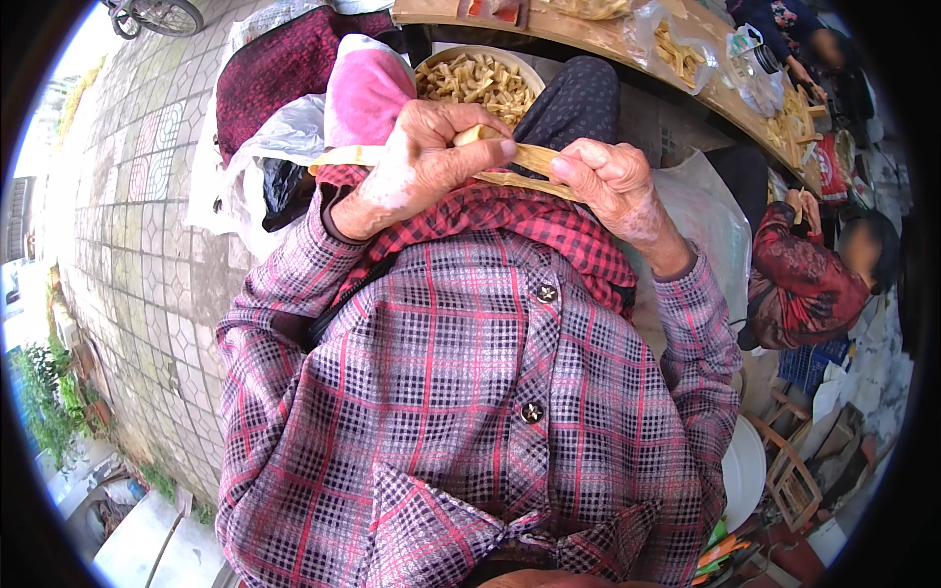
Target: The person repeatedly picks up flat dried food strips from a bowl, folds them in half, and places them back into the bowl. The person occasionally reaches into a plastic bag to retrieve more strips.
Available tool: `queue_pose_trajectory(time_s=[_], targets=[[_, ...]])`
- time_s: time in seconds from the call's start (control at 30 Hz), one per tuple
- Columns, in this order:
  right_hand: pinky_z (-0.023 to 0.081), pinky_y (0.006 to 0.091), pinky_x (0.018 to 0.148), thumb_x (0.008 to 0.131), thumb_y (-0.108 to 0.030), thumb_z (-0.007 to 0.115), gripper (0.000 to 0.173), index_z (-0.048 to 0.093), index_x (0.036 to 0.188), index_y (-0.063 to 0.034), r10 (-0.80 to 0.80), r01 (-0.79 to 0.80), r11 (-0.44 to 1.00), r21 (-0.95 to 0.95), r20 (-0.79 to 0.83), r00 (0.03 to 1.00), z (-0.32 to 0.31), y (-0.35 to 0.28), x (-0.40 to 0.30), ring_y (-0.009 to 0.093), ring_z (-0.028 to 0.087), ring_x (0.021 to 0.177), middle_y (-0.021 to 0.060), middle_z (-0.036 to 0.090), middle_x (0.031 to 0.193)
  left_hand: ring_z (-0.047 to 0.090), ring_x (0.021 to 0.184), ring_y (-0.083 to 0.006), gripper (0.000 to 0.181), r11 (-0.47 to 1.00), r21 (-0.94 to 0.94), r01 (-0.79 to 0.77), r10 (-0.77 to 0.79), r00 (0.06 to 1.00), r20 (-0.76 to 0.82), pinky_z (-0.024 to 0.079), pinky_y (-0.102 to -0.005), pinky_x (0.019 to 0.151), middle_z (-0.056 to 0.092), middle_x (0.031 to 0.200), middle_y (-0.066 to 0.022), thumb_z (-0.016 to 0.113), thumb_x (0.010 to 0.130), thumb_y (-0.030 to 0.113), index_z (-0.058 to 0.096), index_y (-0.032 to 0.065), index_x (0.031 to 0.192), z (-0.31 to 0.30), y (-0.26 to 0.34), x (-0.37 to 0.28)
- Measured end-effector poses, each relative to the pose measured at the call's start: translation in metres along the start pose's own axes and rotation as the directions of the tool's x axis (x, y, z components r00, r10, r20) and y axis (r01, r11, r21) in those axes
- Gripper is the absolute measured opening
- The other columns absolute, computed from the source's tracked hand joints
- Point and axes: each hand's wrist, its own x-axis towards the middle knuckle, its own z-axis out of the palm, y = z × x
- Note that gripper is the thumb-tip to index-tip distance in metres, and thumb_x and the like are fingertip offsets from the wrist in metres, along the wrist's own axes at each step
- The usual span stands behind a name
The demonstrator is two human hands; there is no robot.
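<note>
My left hand (430, 162) grips a small folded bundle (476, 135) of pale yellow, flat plant strip between thumb and fingers. From it a flat strip (535, 159) runs across to my right hand (614, 184), whose thumb and fingers pinch it. A further length of strip (349, 156) sticks out to the left behind my left hand. Another strip (529, 184) passes below both hands, over the red-and-black checked cloth (507, 209) on my lap. Just beyond my hands, a round bowl (539, 76) holds many short folded pieces (474, 84) of the same material.
A wooden table (573, 26) stands ahead, bearing a plastic bag of strips (676, 55). At right, a person in a red patterned top (805, 279) holds a strip; another person (783, 37) is farther off. White plastic bags (257, 169) lie to my left, above paving (162, 242).
</note>
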Motion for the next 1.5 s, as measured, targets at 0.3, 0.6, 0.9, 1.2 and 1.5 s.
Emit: queue_pose_trajectory(time_s=[0.3,0.6,0.9,1.2,1.5], targets=[[0.036,0.0228,0.047,0.092,-0.015,0.056,0.019,0.060,0.083,0.0012,0.087,-0.090,0.994,0.065,0.049,0.995,-0.006,-0.008,0.000,0.005,0.042,0.054,0.0009,0.048,0.060,0.056,0.082,-0.0077,0.025,0.988,-0.125,0.093,-0.084,0.994,0.072,0.044,-0.0199,0.075,0.063,0.090,-0.0027,0.068,0.079,0.001,0.059,-0.0004,0.103,-0.019,-0.001,-0.009],[0.036,0.0216,0.049,0.093,-0.015,0.056,0.020,0.061,0.082,0.0011,0.131,-0.135,0.989,0.067,0.058,0.990,-0.007,-0.004,-0.002,0.004,0.040,0.056,-0.0013,0.046,0.060,0.058,0.089,-0.0084,0.030,0.968,0.247,-0.050,0.016,0.990,0.139,0.046,-0.0220,0.081,0.065,0.096,-0.0060,0.058,0.090,0.009,0.054,0.0017,0.119,-0.015,-0.004,-0.009],[0.038,0.0273,0.045,0.089,-0.011,0.059,0.015,0.061,0.078,0.0001,-0.038,0.039,0.999,-0.007,0.157,0.987,-0.003,-0.009,-0.018,0.016,0.051,0.046,0.0062,0.053,0.057,0.049,0.049,-0.0169,0.019,0.929,0.265,-0.258,0.184,0.944,0.273,0.039,-0.0319,0.048,0.050,0.057,-0.0073,0.059,0.090,0.017,0.058,-0.0001,0.081,-0.010,0.012,-0.034],[0.043,0.0274,0.048,0.091,-0.009,0.055,0.014,0.058,0.088,0.0039,-0.152,0.159,0.985,-0.072,0.093,0.984,0.015,-0.013,0.016,0.019,0.056,0.052,0.0086,0.056,0.067,0.047,0.060,-0.0045,0.015,0.975,0.217,0.054,-0.014,0.984,-0.180,0.038,-0.0211,0.054,0.057,0.067,-0.0004,0.059,0.089,0.010,0.064,-0.0035,0.084,-0.045,0.031,-0.036],[0.036,0.0272,0.048,0.095,-0.021,0.052,0.027,0.055,0.077,-0.0008,-0.047,0.047,0.998,-0.031,0.003,0.999,-0.003,0.015,0.066,0.009,0.038,0.051,0.0036,0.039,0.056,0.051,0.074,-0.0053,0.025,0.979,0.202,-0.017,0.030,0.998,-0.058,0.041,-0.0200,0.066,0.059,0.082,-0.0001,0.057,0.092,0.022,0.064,-0.0020,0.095,-0.082,0.011,0.022]])
